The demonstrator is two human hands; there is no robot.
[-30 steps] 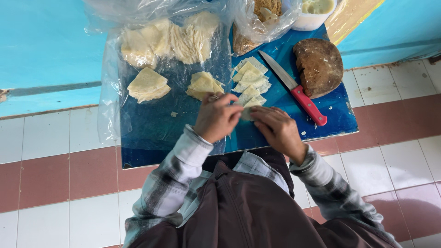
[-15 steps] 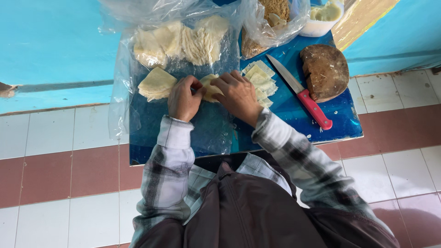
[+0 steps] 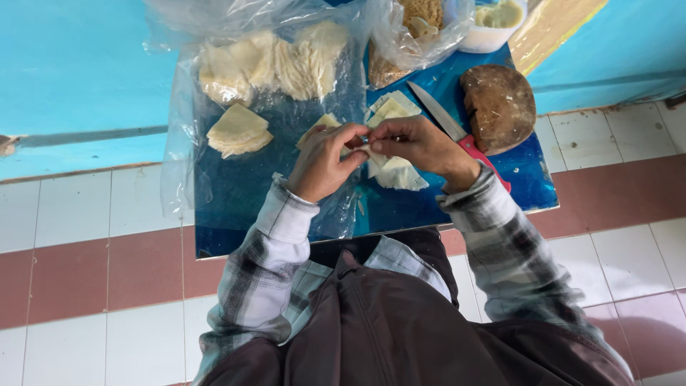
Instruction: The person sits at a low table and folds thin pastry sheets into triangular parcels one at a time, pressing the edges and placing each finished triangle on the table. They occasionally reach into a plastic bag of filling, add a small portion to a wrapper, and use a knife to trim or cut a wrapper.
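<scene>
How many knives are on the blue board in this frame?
1. The red-handled knife lies on the blue board, between the pale wrapper squares and the brown round block; the right hand covers part of its handle. Others may be hidden under the plastic bags.

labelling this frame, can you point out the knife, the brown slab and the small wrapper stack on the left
knife [image 3: 434,110], head view, on the bare blade above the right hand
brown slab [image 3: 498,105], head view, middle of its top face
wrapper stack [image 3: 238,131], head view, centre of the top sheet

A small blue table [image 3: 250,214] stands against a turquoise wall [image 3: 78,71] on white-and-maroon floor tiles [image 3: 86,279].
</scene>
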